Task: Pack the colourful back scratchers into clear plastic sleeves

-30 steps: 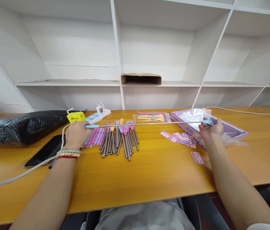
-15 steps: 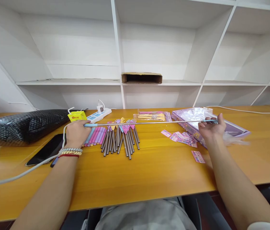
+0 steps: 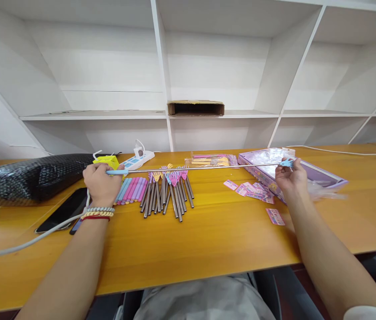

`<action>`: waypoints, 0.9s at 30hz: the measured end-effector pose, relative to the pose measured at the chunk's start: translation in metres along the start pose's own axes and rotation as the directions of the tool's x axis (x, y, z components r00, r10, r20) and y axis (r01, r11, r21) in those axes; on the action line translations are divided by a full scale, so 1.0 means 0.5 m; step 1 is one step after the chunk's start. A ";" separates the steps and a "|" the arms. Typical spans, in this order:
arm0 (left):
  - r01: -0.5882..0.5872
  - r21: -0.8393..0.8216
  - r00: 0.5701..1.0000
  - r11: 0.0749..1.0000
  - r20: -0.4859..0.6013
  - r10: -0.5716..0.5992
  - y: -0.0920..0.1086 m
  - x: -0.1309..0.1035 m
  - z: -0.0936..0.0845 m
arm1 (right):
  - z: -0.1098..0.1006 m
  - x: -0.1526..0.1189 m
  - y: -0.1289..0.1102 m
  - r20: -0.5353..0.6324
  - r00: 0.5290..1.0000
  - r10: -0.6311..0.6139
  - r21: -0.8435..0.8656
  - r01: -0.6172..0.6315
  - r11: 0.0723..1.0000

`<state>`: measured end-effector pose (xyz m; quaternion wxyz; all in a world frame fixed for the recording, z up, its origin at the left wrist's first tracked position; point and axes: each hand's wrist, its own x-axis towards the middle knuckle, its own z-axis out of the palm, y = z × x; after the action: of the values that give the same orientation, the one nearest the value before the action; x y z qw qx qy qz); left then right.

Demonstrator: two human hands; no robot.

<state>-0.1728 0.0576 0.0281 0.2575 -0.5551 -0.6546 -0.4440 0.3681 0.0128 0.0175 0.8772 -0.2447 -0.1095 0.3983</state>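
Observation:
A telescopic back scratcher [image 3: 208,167] is stretched out level above the table, its thin metal rod fully drawn between my hands. My left hand [image 3: 103,183] is closed around its light blue handle. My right hand [image 3: 291,178] pinches the blue claw head at the other end. Below the rod lie several metal back scratcher rods with claw heads [image 3: 174,191] in pink, yellow, purple and blue. Beside them, to the left, is a row of coloured handles [image 3: 133,190] in blue, pink and purple.
A purple box [image 3: 328,180] holding clear plastic stands at right, with small pink cards [image 3: 251,190] near it. Bagged scratcher parts [image 3: 211,161] lie behind. At left are a black wrapped parcel [image 3: 41,175], a phone [image 3: 64,209], a yellow box [image 3: 108,161], a power strip [image 3: 141,160] and a white cable [image 3: 41,239].
My left hand has shifted slightly left with the handle. The claw head has turned to show its flat side, and the fingers of my right hand have closed more around it.

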 end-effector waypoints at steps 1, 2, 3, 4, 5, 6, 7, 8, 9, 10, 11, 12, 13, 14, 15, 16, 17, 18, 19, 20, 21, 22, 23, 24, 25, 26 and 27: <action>-0.004 -0.015 1.000 1.000 0.020 0.004 0.002 -0.001 -0.001 | -0.001 0.000 -0.001 0.004 1.000 -0.005 0.006 0.005 1.000; -0.008 -0.028 0.999 1.000 0.045 0.010 0.004 -0.001 -0.001 | -0.002 0.001 -0.003 0.005 1.000 -0.004 0.020 0.004 1.000; -0.010 -0.038 0.998 0.999 0.069 0.012 0.006 -0.002 -0.001 | -0.003 0.002 -0.005 0.001 1.000 0.001 0.042 -0.002 0.999; -0.009 -0.043 0.996 0.999 0.089 0.012 0.008 -0.002 0.000 | -0.004 0.003 -0.007 -0.005 1.000 0.012 0.066 -0.011 0.998; -0.008 -0.043 0.994 0.999 0.109 0.013 0.009 -0.003 0.001 | -0.004 0.003 -0.010 -0.012 1.000 0.026 0.088 -0.025 0.996; -0.008 -0.038 0.992 0.999 0.126 0.013 0.009 -0.003 0.002 | -0.004 0.003 -0.012 -0.019 0.999 0.041 0.104 -0.038 0.994; -0.009 -0.031 0.990 0.999 0.140 0.013 0.009 -0.003 0.002 | -0.004 0.003 -0.014 -0.022 0.998 0.054 0.114 -0.051 0.992; -0.009 -0.026 0.988 1.000 0.152 0.013 0.008 -0.003 0.002 | -0.004 0.002 -0.015 -0.017 0.998 0.063 0.119 -0.060 0.991; -0.007 -0.023 0.986 1.000 0.163 0.011 0.008 -0.003 0.002 | -0.004 0.001 -0.016 -0.003 0.998 0.066 0.120 -0.066 0.991; -0.004 -0.022 0.984 1.000 0.176 0.008 0.008 -0.003 0.000 | -0.004 -0.002 -0.017 0.019 0.998 0.063 0.119 -0.065 0.991; 0.006 -0.021 0.982 1.000 0.188 -0.001 0.009 -0.002 -0.002 | -0.004 -0.004 -0.018 0.043 0.998 0.054 0.114 -0.059 0.992; 0.020 -0.023 0.979 1.000 0.201 -0.015 0.010 -0.002 -0.005 | -0.004 -0.007 -0.018 0.064 0.997 0.042 0.108 -0.049 0.993; 0.041 -0.025 0.977 0.999 0.210 -0.035 0.012 -0.002 -0.008 | -0.004 -0.009 -0.018 0.079 0.996 0.030 0.097 -0.038 0.995; 0.067 -0.029 0.974 0.997 0.217 -0.060 0.013 -0.001 -0.010 | -0.004 -0.010 -0.018 0.086 0.996 0.021 0.083 -0.028 0.996; 0.095 -0.036 0.971 0.995 0.223 -0.085 0.014 -0.001 -0.012 | -0.004 -0.011 -0.018 0.086 0.996 0.015 0.071 -0.022 0.997; 0.121 -0.046 0.968 0.992 0.224 -0.108 0.015 -0.001 -0.013 | -0.005 -0.011 -0.018 0.083 0.997 0.010 0.062 -0.015 0.998; 0.143 -0.059 0.966 0.988 0.223 -0.127 0.015 -0.001 -0.012 | -0.005 -0.011 -0.018 0.079 0.997 0.006 0.059 -0.011 0.998; 0.153 -0.074 0.966 0.985 0.220 -0.134 0.015 -0.001 -0.011 | -0.005 -0.010 -0.017 0.073 0.997 0.002 0.062 -0.007 0.998; 0.153 -0.088 0.969 0.984 0.208 -0.132 0.014 -0.002 -0.010 | -0.006 -0.009 -0.017 0.064 0.998 -0.001 0.068 -0.003 0.998; 0.143 -0.100 0.974 0.985 0.189 -0.122 0.015 -0.003 -0.008 | -0.006 -0.007 -0.017 0.047 0.999 -0.003 0.075 0.000 0.997; 0.127 -0.107 0.981 0.986 0.163 -0.109 0.015 -0.003 -0.007 | -0.006 -0.005 -0.016 0.024 1.000 -0.001 0.078 -0.001 0.997; 0.112 -0.108 0.986 0.988 0.137 -0.097 0.016 -0.004 -0.006 | -0.006 -0.004 -0.016 -0.013 1.000 0.008 0.075 -0.007 0.997; 0.103 -0.105 0.989 0.989 0.114 -0.090 0.017 -0.005 -0.006 | -0.005 -0.001 -0.015 -0.058 0.998 0.020 0.064 -0.016 0.998; 0.100 -0.101 0.991 0.990 0.095 -0.091 0.019 -0.005 -0.006 | -0.004 0.001 -0.015 -0.106 0.994 0.030 0.048 -0.025 0.999; 0.102 -0.099 0.992 0.990 0.081 -0.094 0.021 -0.006 -0.008 | -0.002 0.003 -0.014 -0.147 0.988 0.036 0.027 -0.033 0.999; 0.104 -0.100 0.993 0.990 0.070 -0.097 0.022 -0.006 -0.009 | -0.001 0.005 -0.014 -0.180 0.983 0.034 0.007 -0.033 0.999; 0.107 -0.104 0.993 0.989 0.059 -0.101 0.024 -0.006 -0.011 | 0.000 0.007 -0.013 -0.201 0.979 0.023 -0.012 -0.026 1.000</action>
<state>-0.1616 0.0512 0.0319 0.1864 -0.5448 -0.6645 -0.4763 0.3745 0.0118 0.0209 0.8771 -0.2913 -0.0201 0.3814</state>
